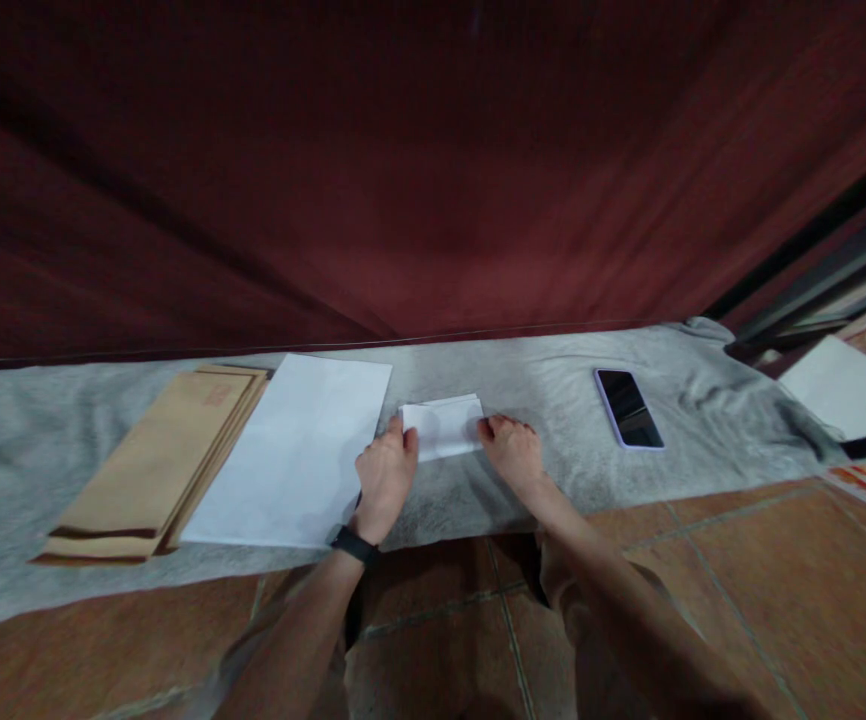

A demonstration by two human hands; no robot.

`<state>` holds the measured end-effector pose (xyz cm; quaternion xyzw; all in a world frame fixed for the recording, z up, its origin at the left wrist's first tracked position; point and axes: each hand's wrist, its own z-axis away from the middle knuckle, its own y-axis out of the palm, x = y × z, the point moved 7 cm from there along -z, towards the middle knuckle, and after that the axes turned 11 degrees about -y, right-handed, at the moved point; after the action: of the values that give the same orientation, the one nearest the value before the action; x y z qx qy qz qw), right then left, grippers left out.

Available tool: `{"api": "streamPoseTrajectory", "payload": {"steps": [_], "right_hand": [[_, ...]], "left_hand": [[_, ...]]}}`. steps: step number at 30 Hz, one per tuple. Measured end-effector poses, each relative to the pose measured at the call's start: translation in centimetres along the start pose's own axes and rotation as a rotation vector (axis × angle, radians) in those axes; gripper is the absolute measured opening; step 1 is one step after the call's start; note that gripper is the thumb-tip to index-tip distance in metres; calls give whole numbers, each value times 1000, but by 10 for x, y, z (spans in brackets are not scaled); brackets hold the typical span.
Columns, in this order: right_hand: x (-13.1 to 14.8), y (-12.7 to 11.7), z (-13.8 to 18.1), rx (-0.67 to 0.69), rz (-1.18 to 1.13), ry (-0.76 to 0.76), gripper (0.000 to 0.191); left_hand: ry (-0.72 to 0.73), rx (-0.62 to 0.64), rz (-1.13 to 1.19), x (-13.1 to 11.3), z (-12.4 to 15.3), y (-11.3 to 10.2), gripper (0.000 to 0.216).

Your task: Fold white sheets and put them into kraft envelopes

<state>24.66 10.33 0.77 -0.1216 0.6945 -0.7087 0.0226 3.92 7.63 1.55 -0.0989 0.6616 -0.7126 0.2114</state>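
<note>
A small folded sheet of white paper [442, 430] is held by its two short ends, just above or on the grey cloth. My left hand [388, 470], with a black band at the wrist, pinches the left end between thumb and curled fingers. At the right end my right hand [514, 452] grips the paper the same way, thumb on top. The paper's layers show along its far edge. Close to my left hand lies a larger stack of flat white paper [298, 450], partly under or beside that hand.
Brown envelopes [155, 450] lie stacked at the left. A phone [629, 408] in a lilac case rests on the grey cloth [553, 370] at the right. Behind hangs a dark red curtain [433, 200]. Tiled floor [778, 570] shows in front. White sheets [853, 385] sit far right.
</note>
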Motion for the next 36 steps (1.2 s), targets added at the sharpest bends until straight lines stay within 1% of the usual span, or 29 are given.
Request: {"api": "streamPoseTrajectory", "payload": {"steps": [8, 21, 29, 36], "right_hand": [[0, 1, -3, -33, 10, 1, 39], [1, 0, -3, -26, 2, 0, 39], [3, 1, -5, -30, 31, -4, 40], [4, -1, -5, -79, 20, -10, 36]], "left_hand": [[-4, -10, -16, 0, -1, 0, 41], [15, -8, -21, 0, 0, 0, 39], [14, -36, -36, -1, 1, -1, 38], [31, -62, -49, -2, 2, -3, 37]]}}
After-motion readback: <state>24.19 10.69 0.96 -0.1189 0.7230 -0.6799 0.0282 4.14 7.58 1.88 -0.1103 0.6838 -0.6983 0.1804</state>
